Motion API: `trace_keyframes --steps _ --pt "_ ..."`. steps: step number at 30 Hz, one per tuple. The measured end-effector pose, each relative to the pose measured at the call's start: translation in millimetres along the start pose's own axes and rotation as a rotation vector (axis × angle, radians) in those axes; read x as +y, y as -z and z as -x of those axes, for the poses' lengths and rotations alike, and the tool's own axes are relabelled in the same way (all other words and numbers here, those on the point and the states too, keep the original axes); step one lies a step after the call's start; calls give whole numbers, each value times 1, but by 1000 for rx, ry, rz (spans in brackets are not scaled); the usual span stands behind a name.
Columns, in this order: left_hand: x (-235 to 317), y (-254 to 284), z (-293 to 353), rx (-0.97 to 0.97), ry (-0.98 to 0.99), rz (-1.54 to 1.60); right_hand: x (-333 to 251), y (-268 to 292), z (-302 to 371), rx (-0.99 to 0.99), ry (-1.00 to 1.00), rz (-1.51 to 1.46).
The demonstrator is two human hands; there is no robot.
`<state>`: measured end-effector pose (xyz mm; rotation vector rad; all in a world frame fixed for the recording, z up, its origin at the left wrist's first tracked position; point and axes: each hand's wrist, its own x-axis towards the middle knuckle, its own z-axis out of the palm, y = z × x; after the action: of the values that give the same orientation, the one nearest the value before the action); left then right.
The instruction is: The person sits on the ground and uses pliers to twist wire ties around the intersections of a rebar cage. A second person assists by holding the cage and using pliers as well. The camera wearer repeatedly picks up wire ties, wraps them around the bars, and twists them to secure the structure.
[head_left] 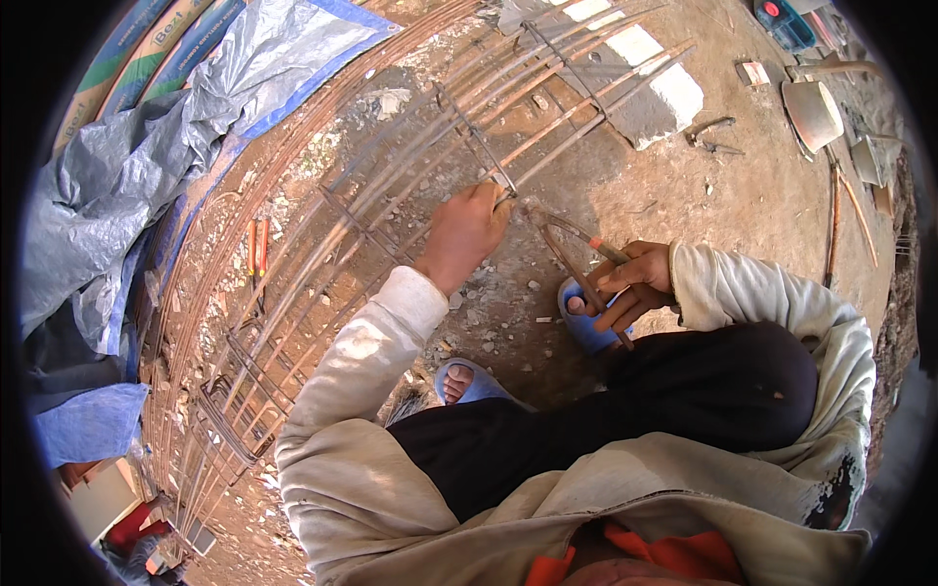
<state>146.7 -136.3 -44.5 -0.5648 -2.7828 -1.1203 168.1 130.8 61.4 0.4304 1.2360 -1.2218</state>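
- Bare brown earth (674, 195), gritty and strewn with pale stone chips, spreads beneath everything.
- The steel cage (473, 133) lies on a diagonal from lower left to upper right, to the person's left and ahead; its long, thin, rust-brown bars pass through squared hoops of bent rod.
- The tarp (107, 210), crinkled silver sheeting with a smooth blue edge, drapes in folds at the left, below plump, printed sacks (176, 49) lying side by side.
- A flat slab (674, 93), grey with sunlit white patches, sits under the cage's far end.
- A pale, round-rimmed bucket (813, 115) is tipped at the upper right.
- Two smooth blue slippers (481, 384) show on the person's feet.
- The left hand (464, 234), knuckles up, is clenched on the cage at a hoop's near corner; whether it also pinches wire is hidden.
- The right hand (637, 283) grasps metal pincers (608, 249), their slim handles spread in a V, one with a worn coloured sleeve; their head is just beside the left hand.
- Pliers (252, 244) with slender orange handles rest among the bars at the left.
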Motion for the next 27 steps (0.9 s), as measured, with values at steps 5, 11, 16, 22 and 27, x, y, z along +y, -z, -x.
trace_keyframes --steps 5,11,16,22,27 --pt "14 -8 -11 -59 55 -209 5 18 1 -89 53 -92" --pt "-4 9 -18 -86 39 -154 -4 28 -15 -32 142 31" --pt "-4 14 6 -126 85 -27 54 94 -73 470 440 765" --pt "7 32 48 28 90 -25 117 227 -139 566 680 1506" --pt "32 96 83 433 188 85 -4 223 -125 580 521 328"
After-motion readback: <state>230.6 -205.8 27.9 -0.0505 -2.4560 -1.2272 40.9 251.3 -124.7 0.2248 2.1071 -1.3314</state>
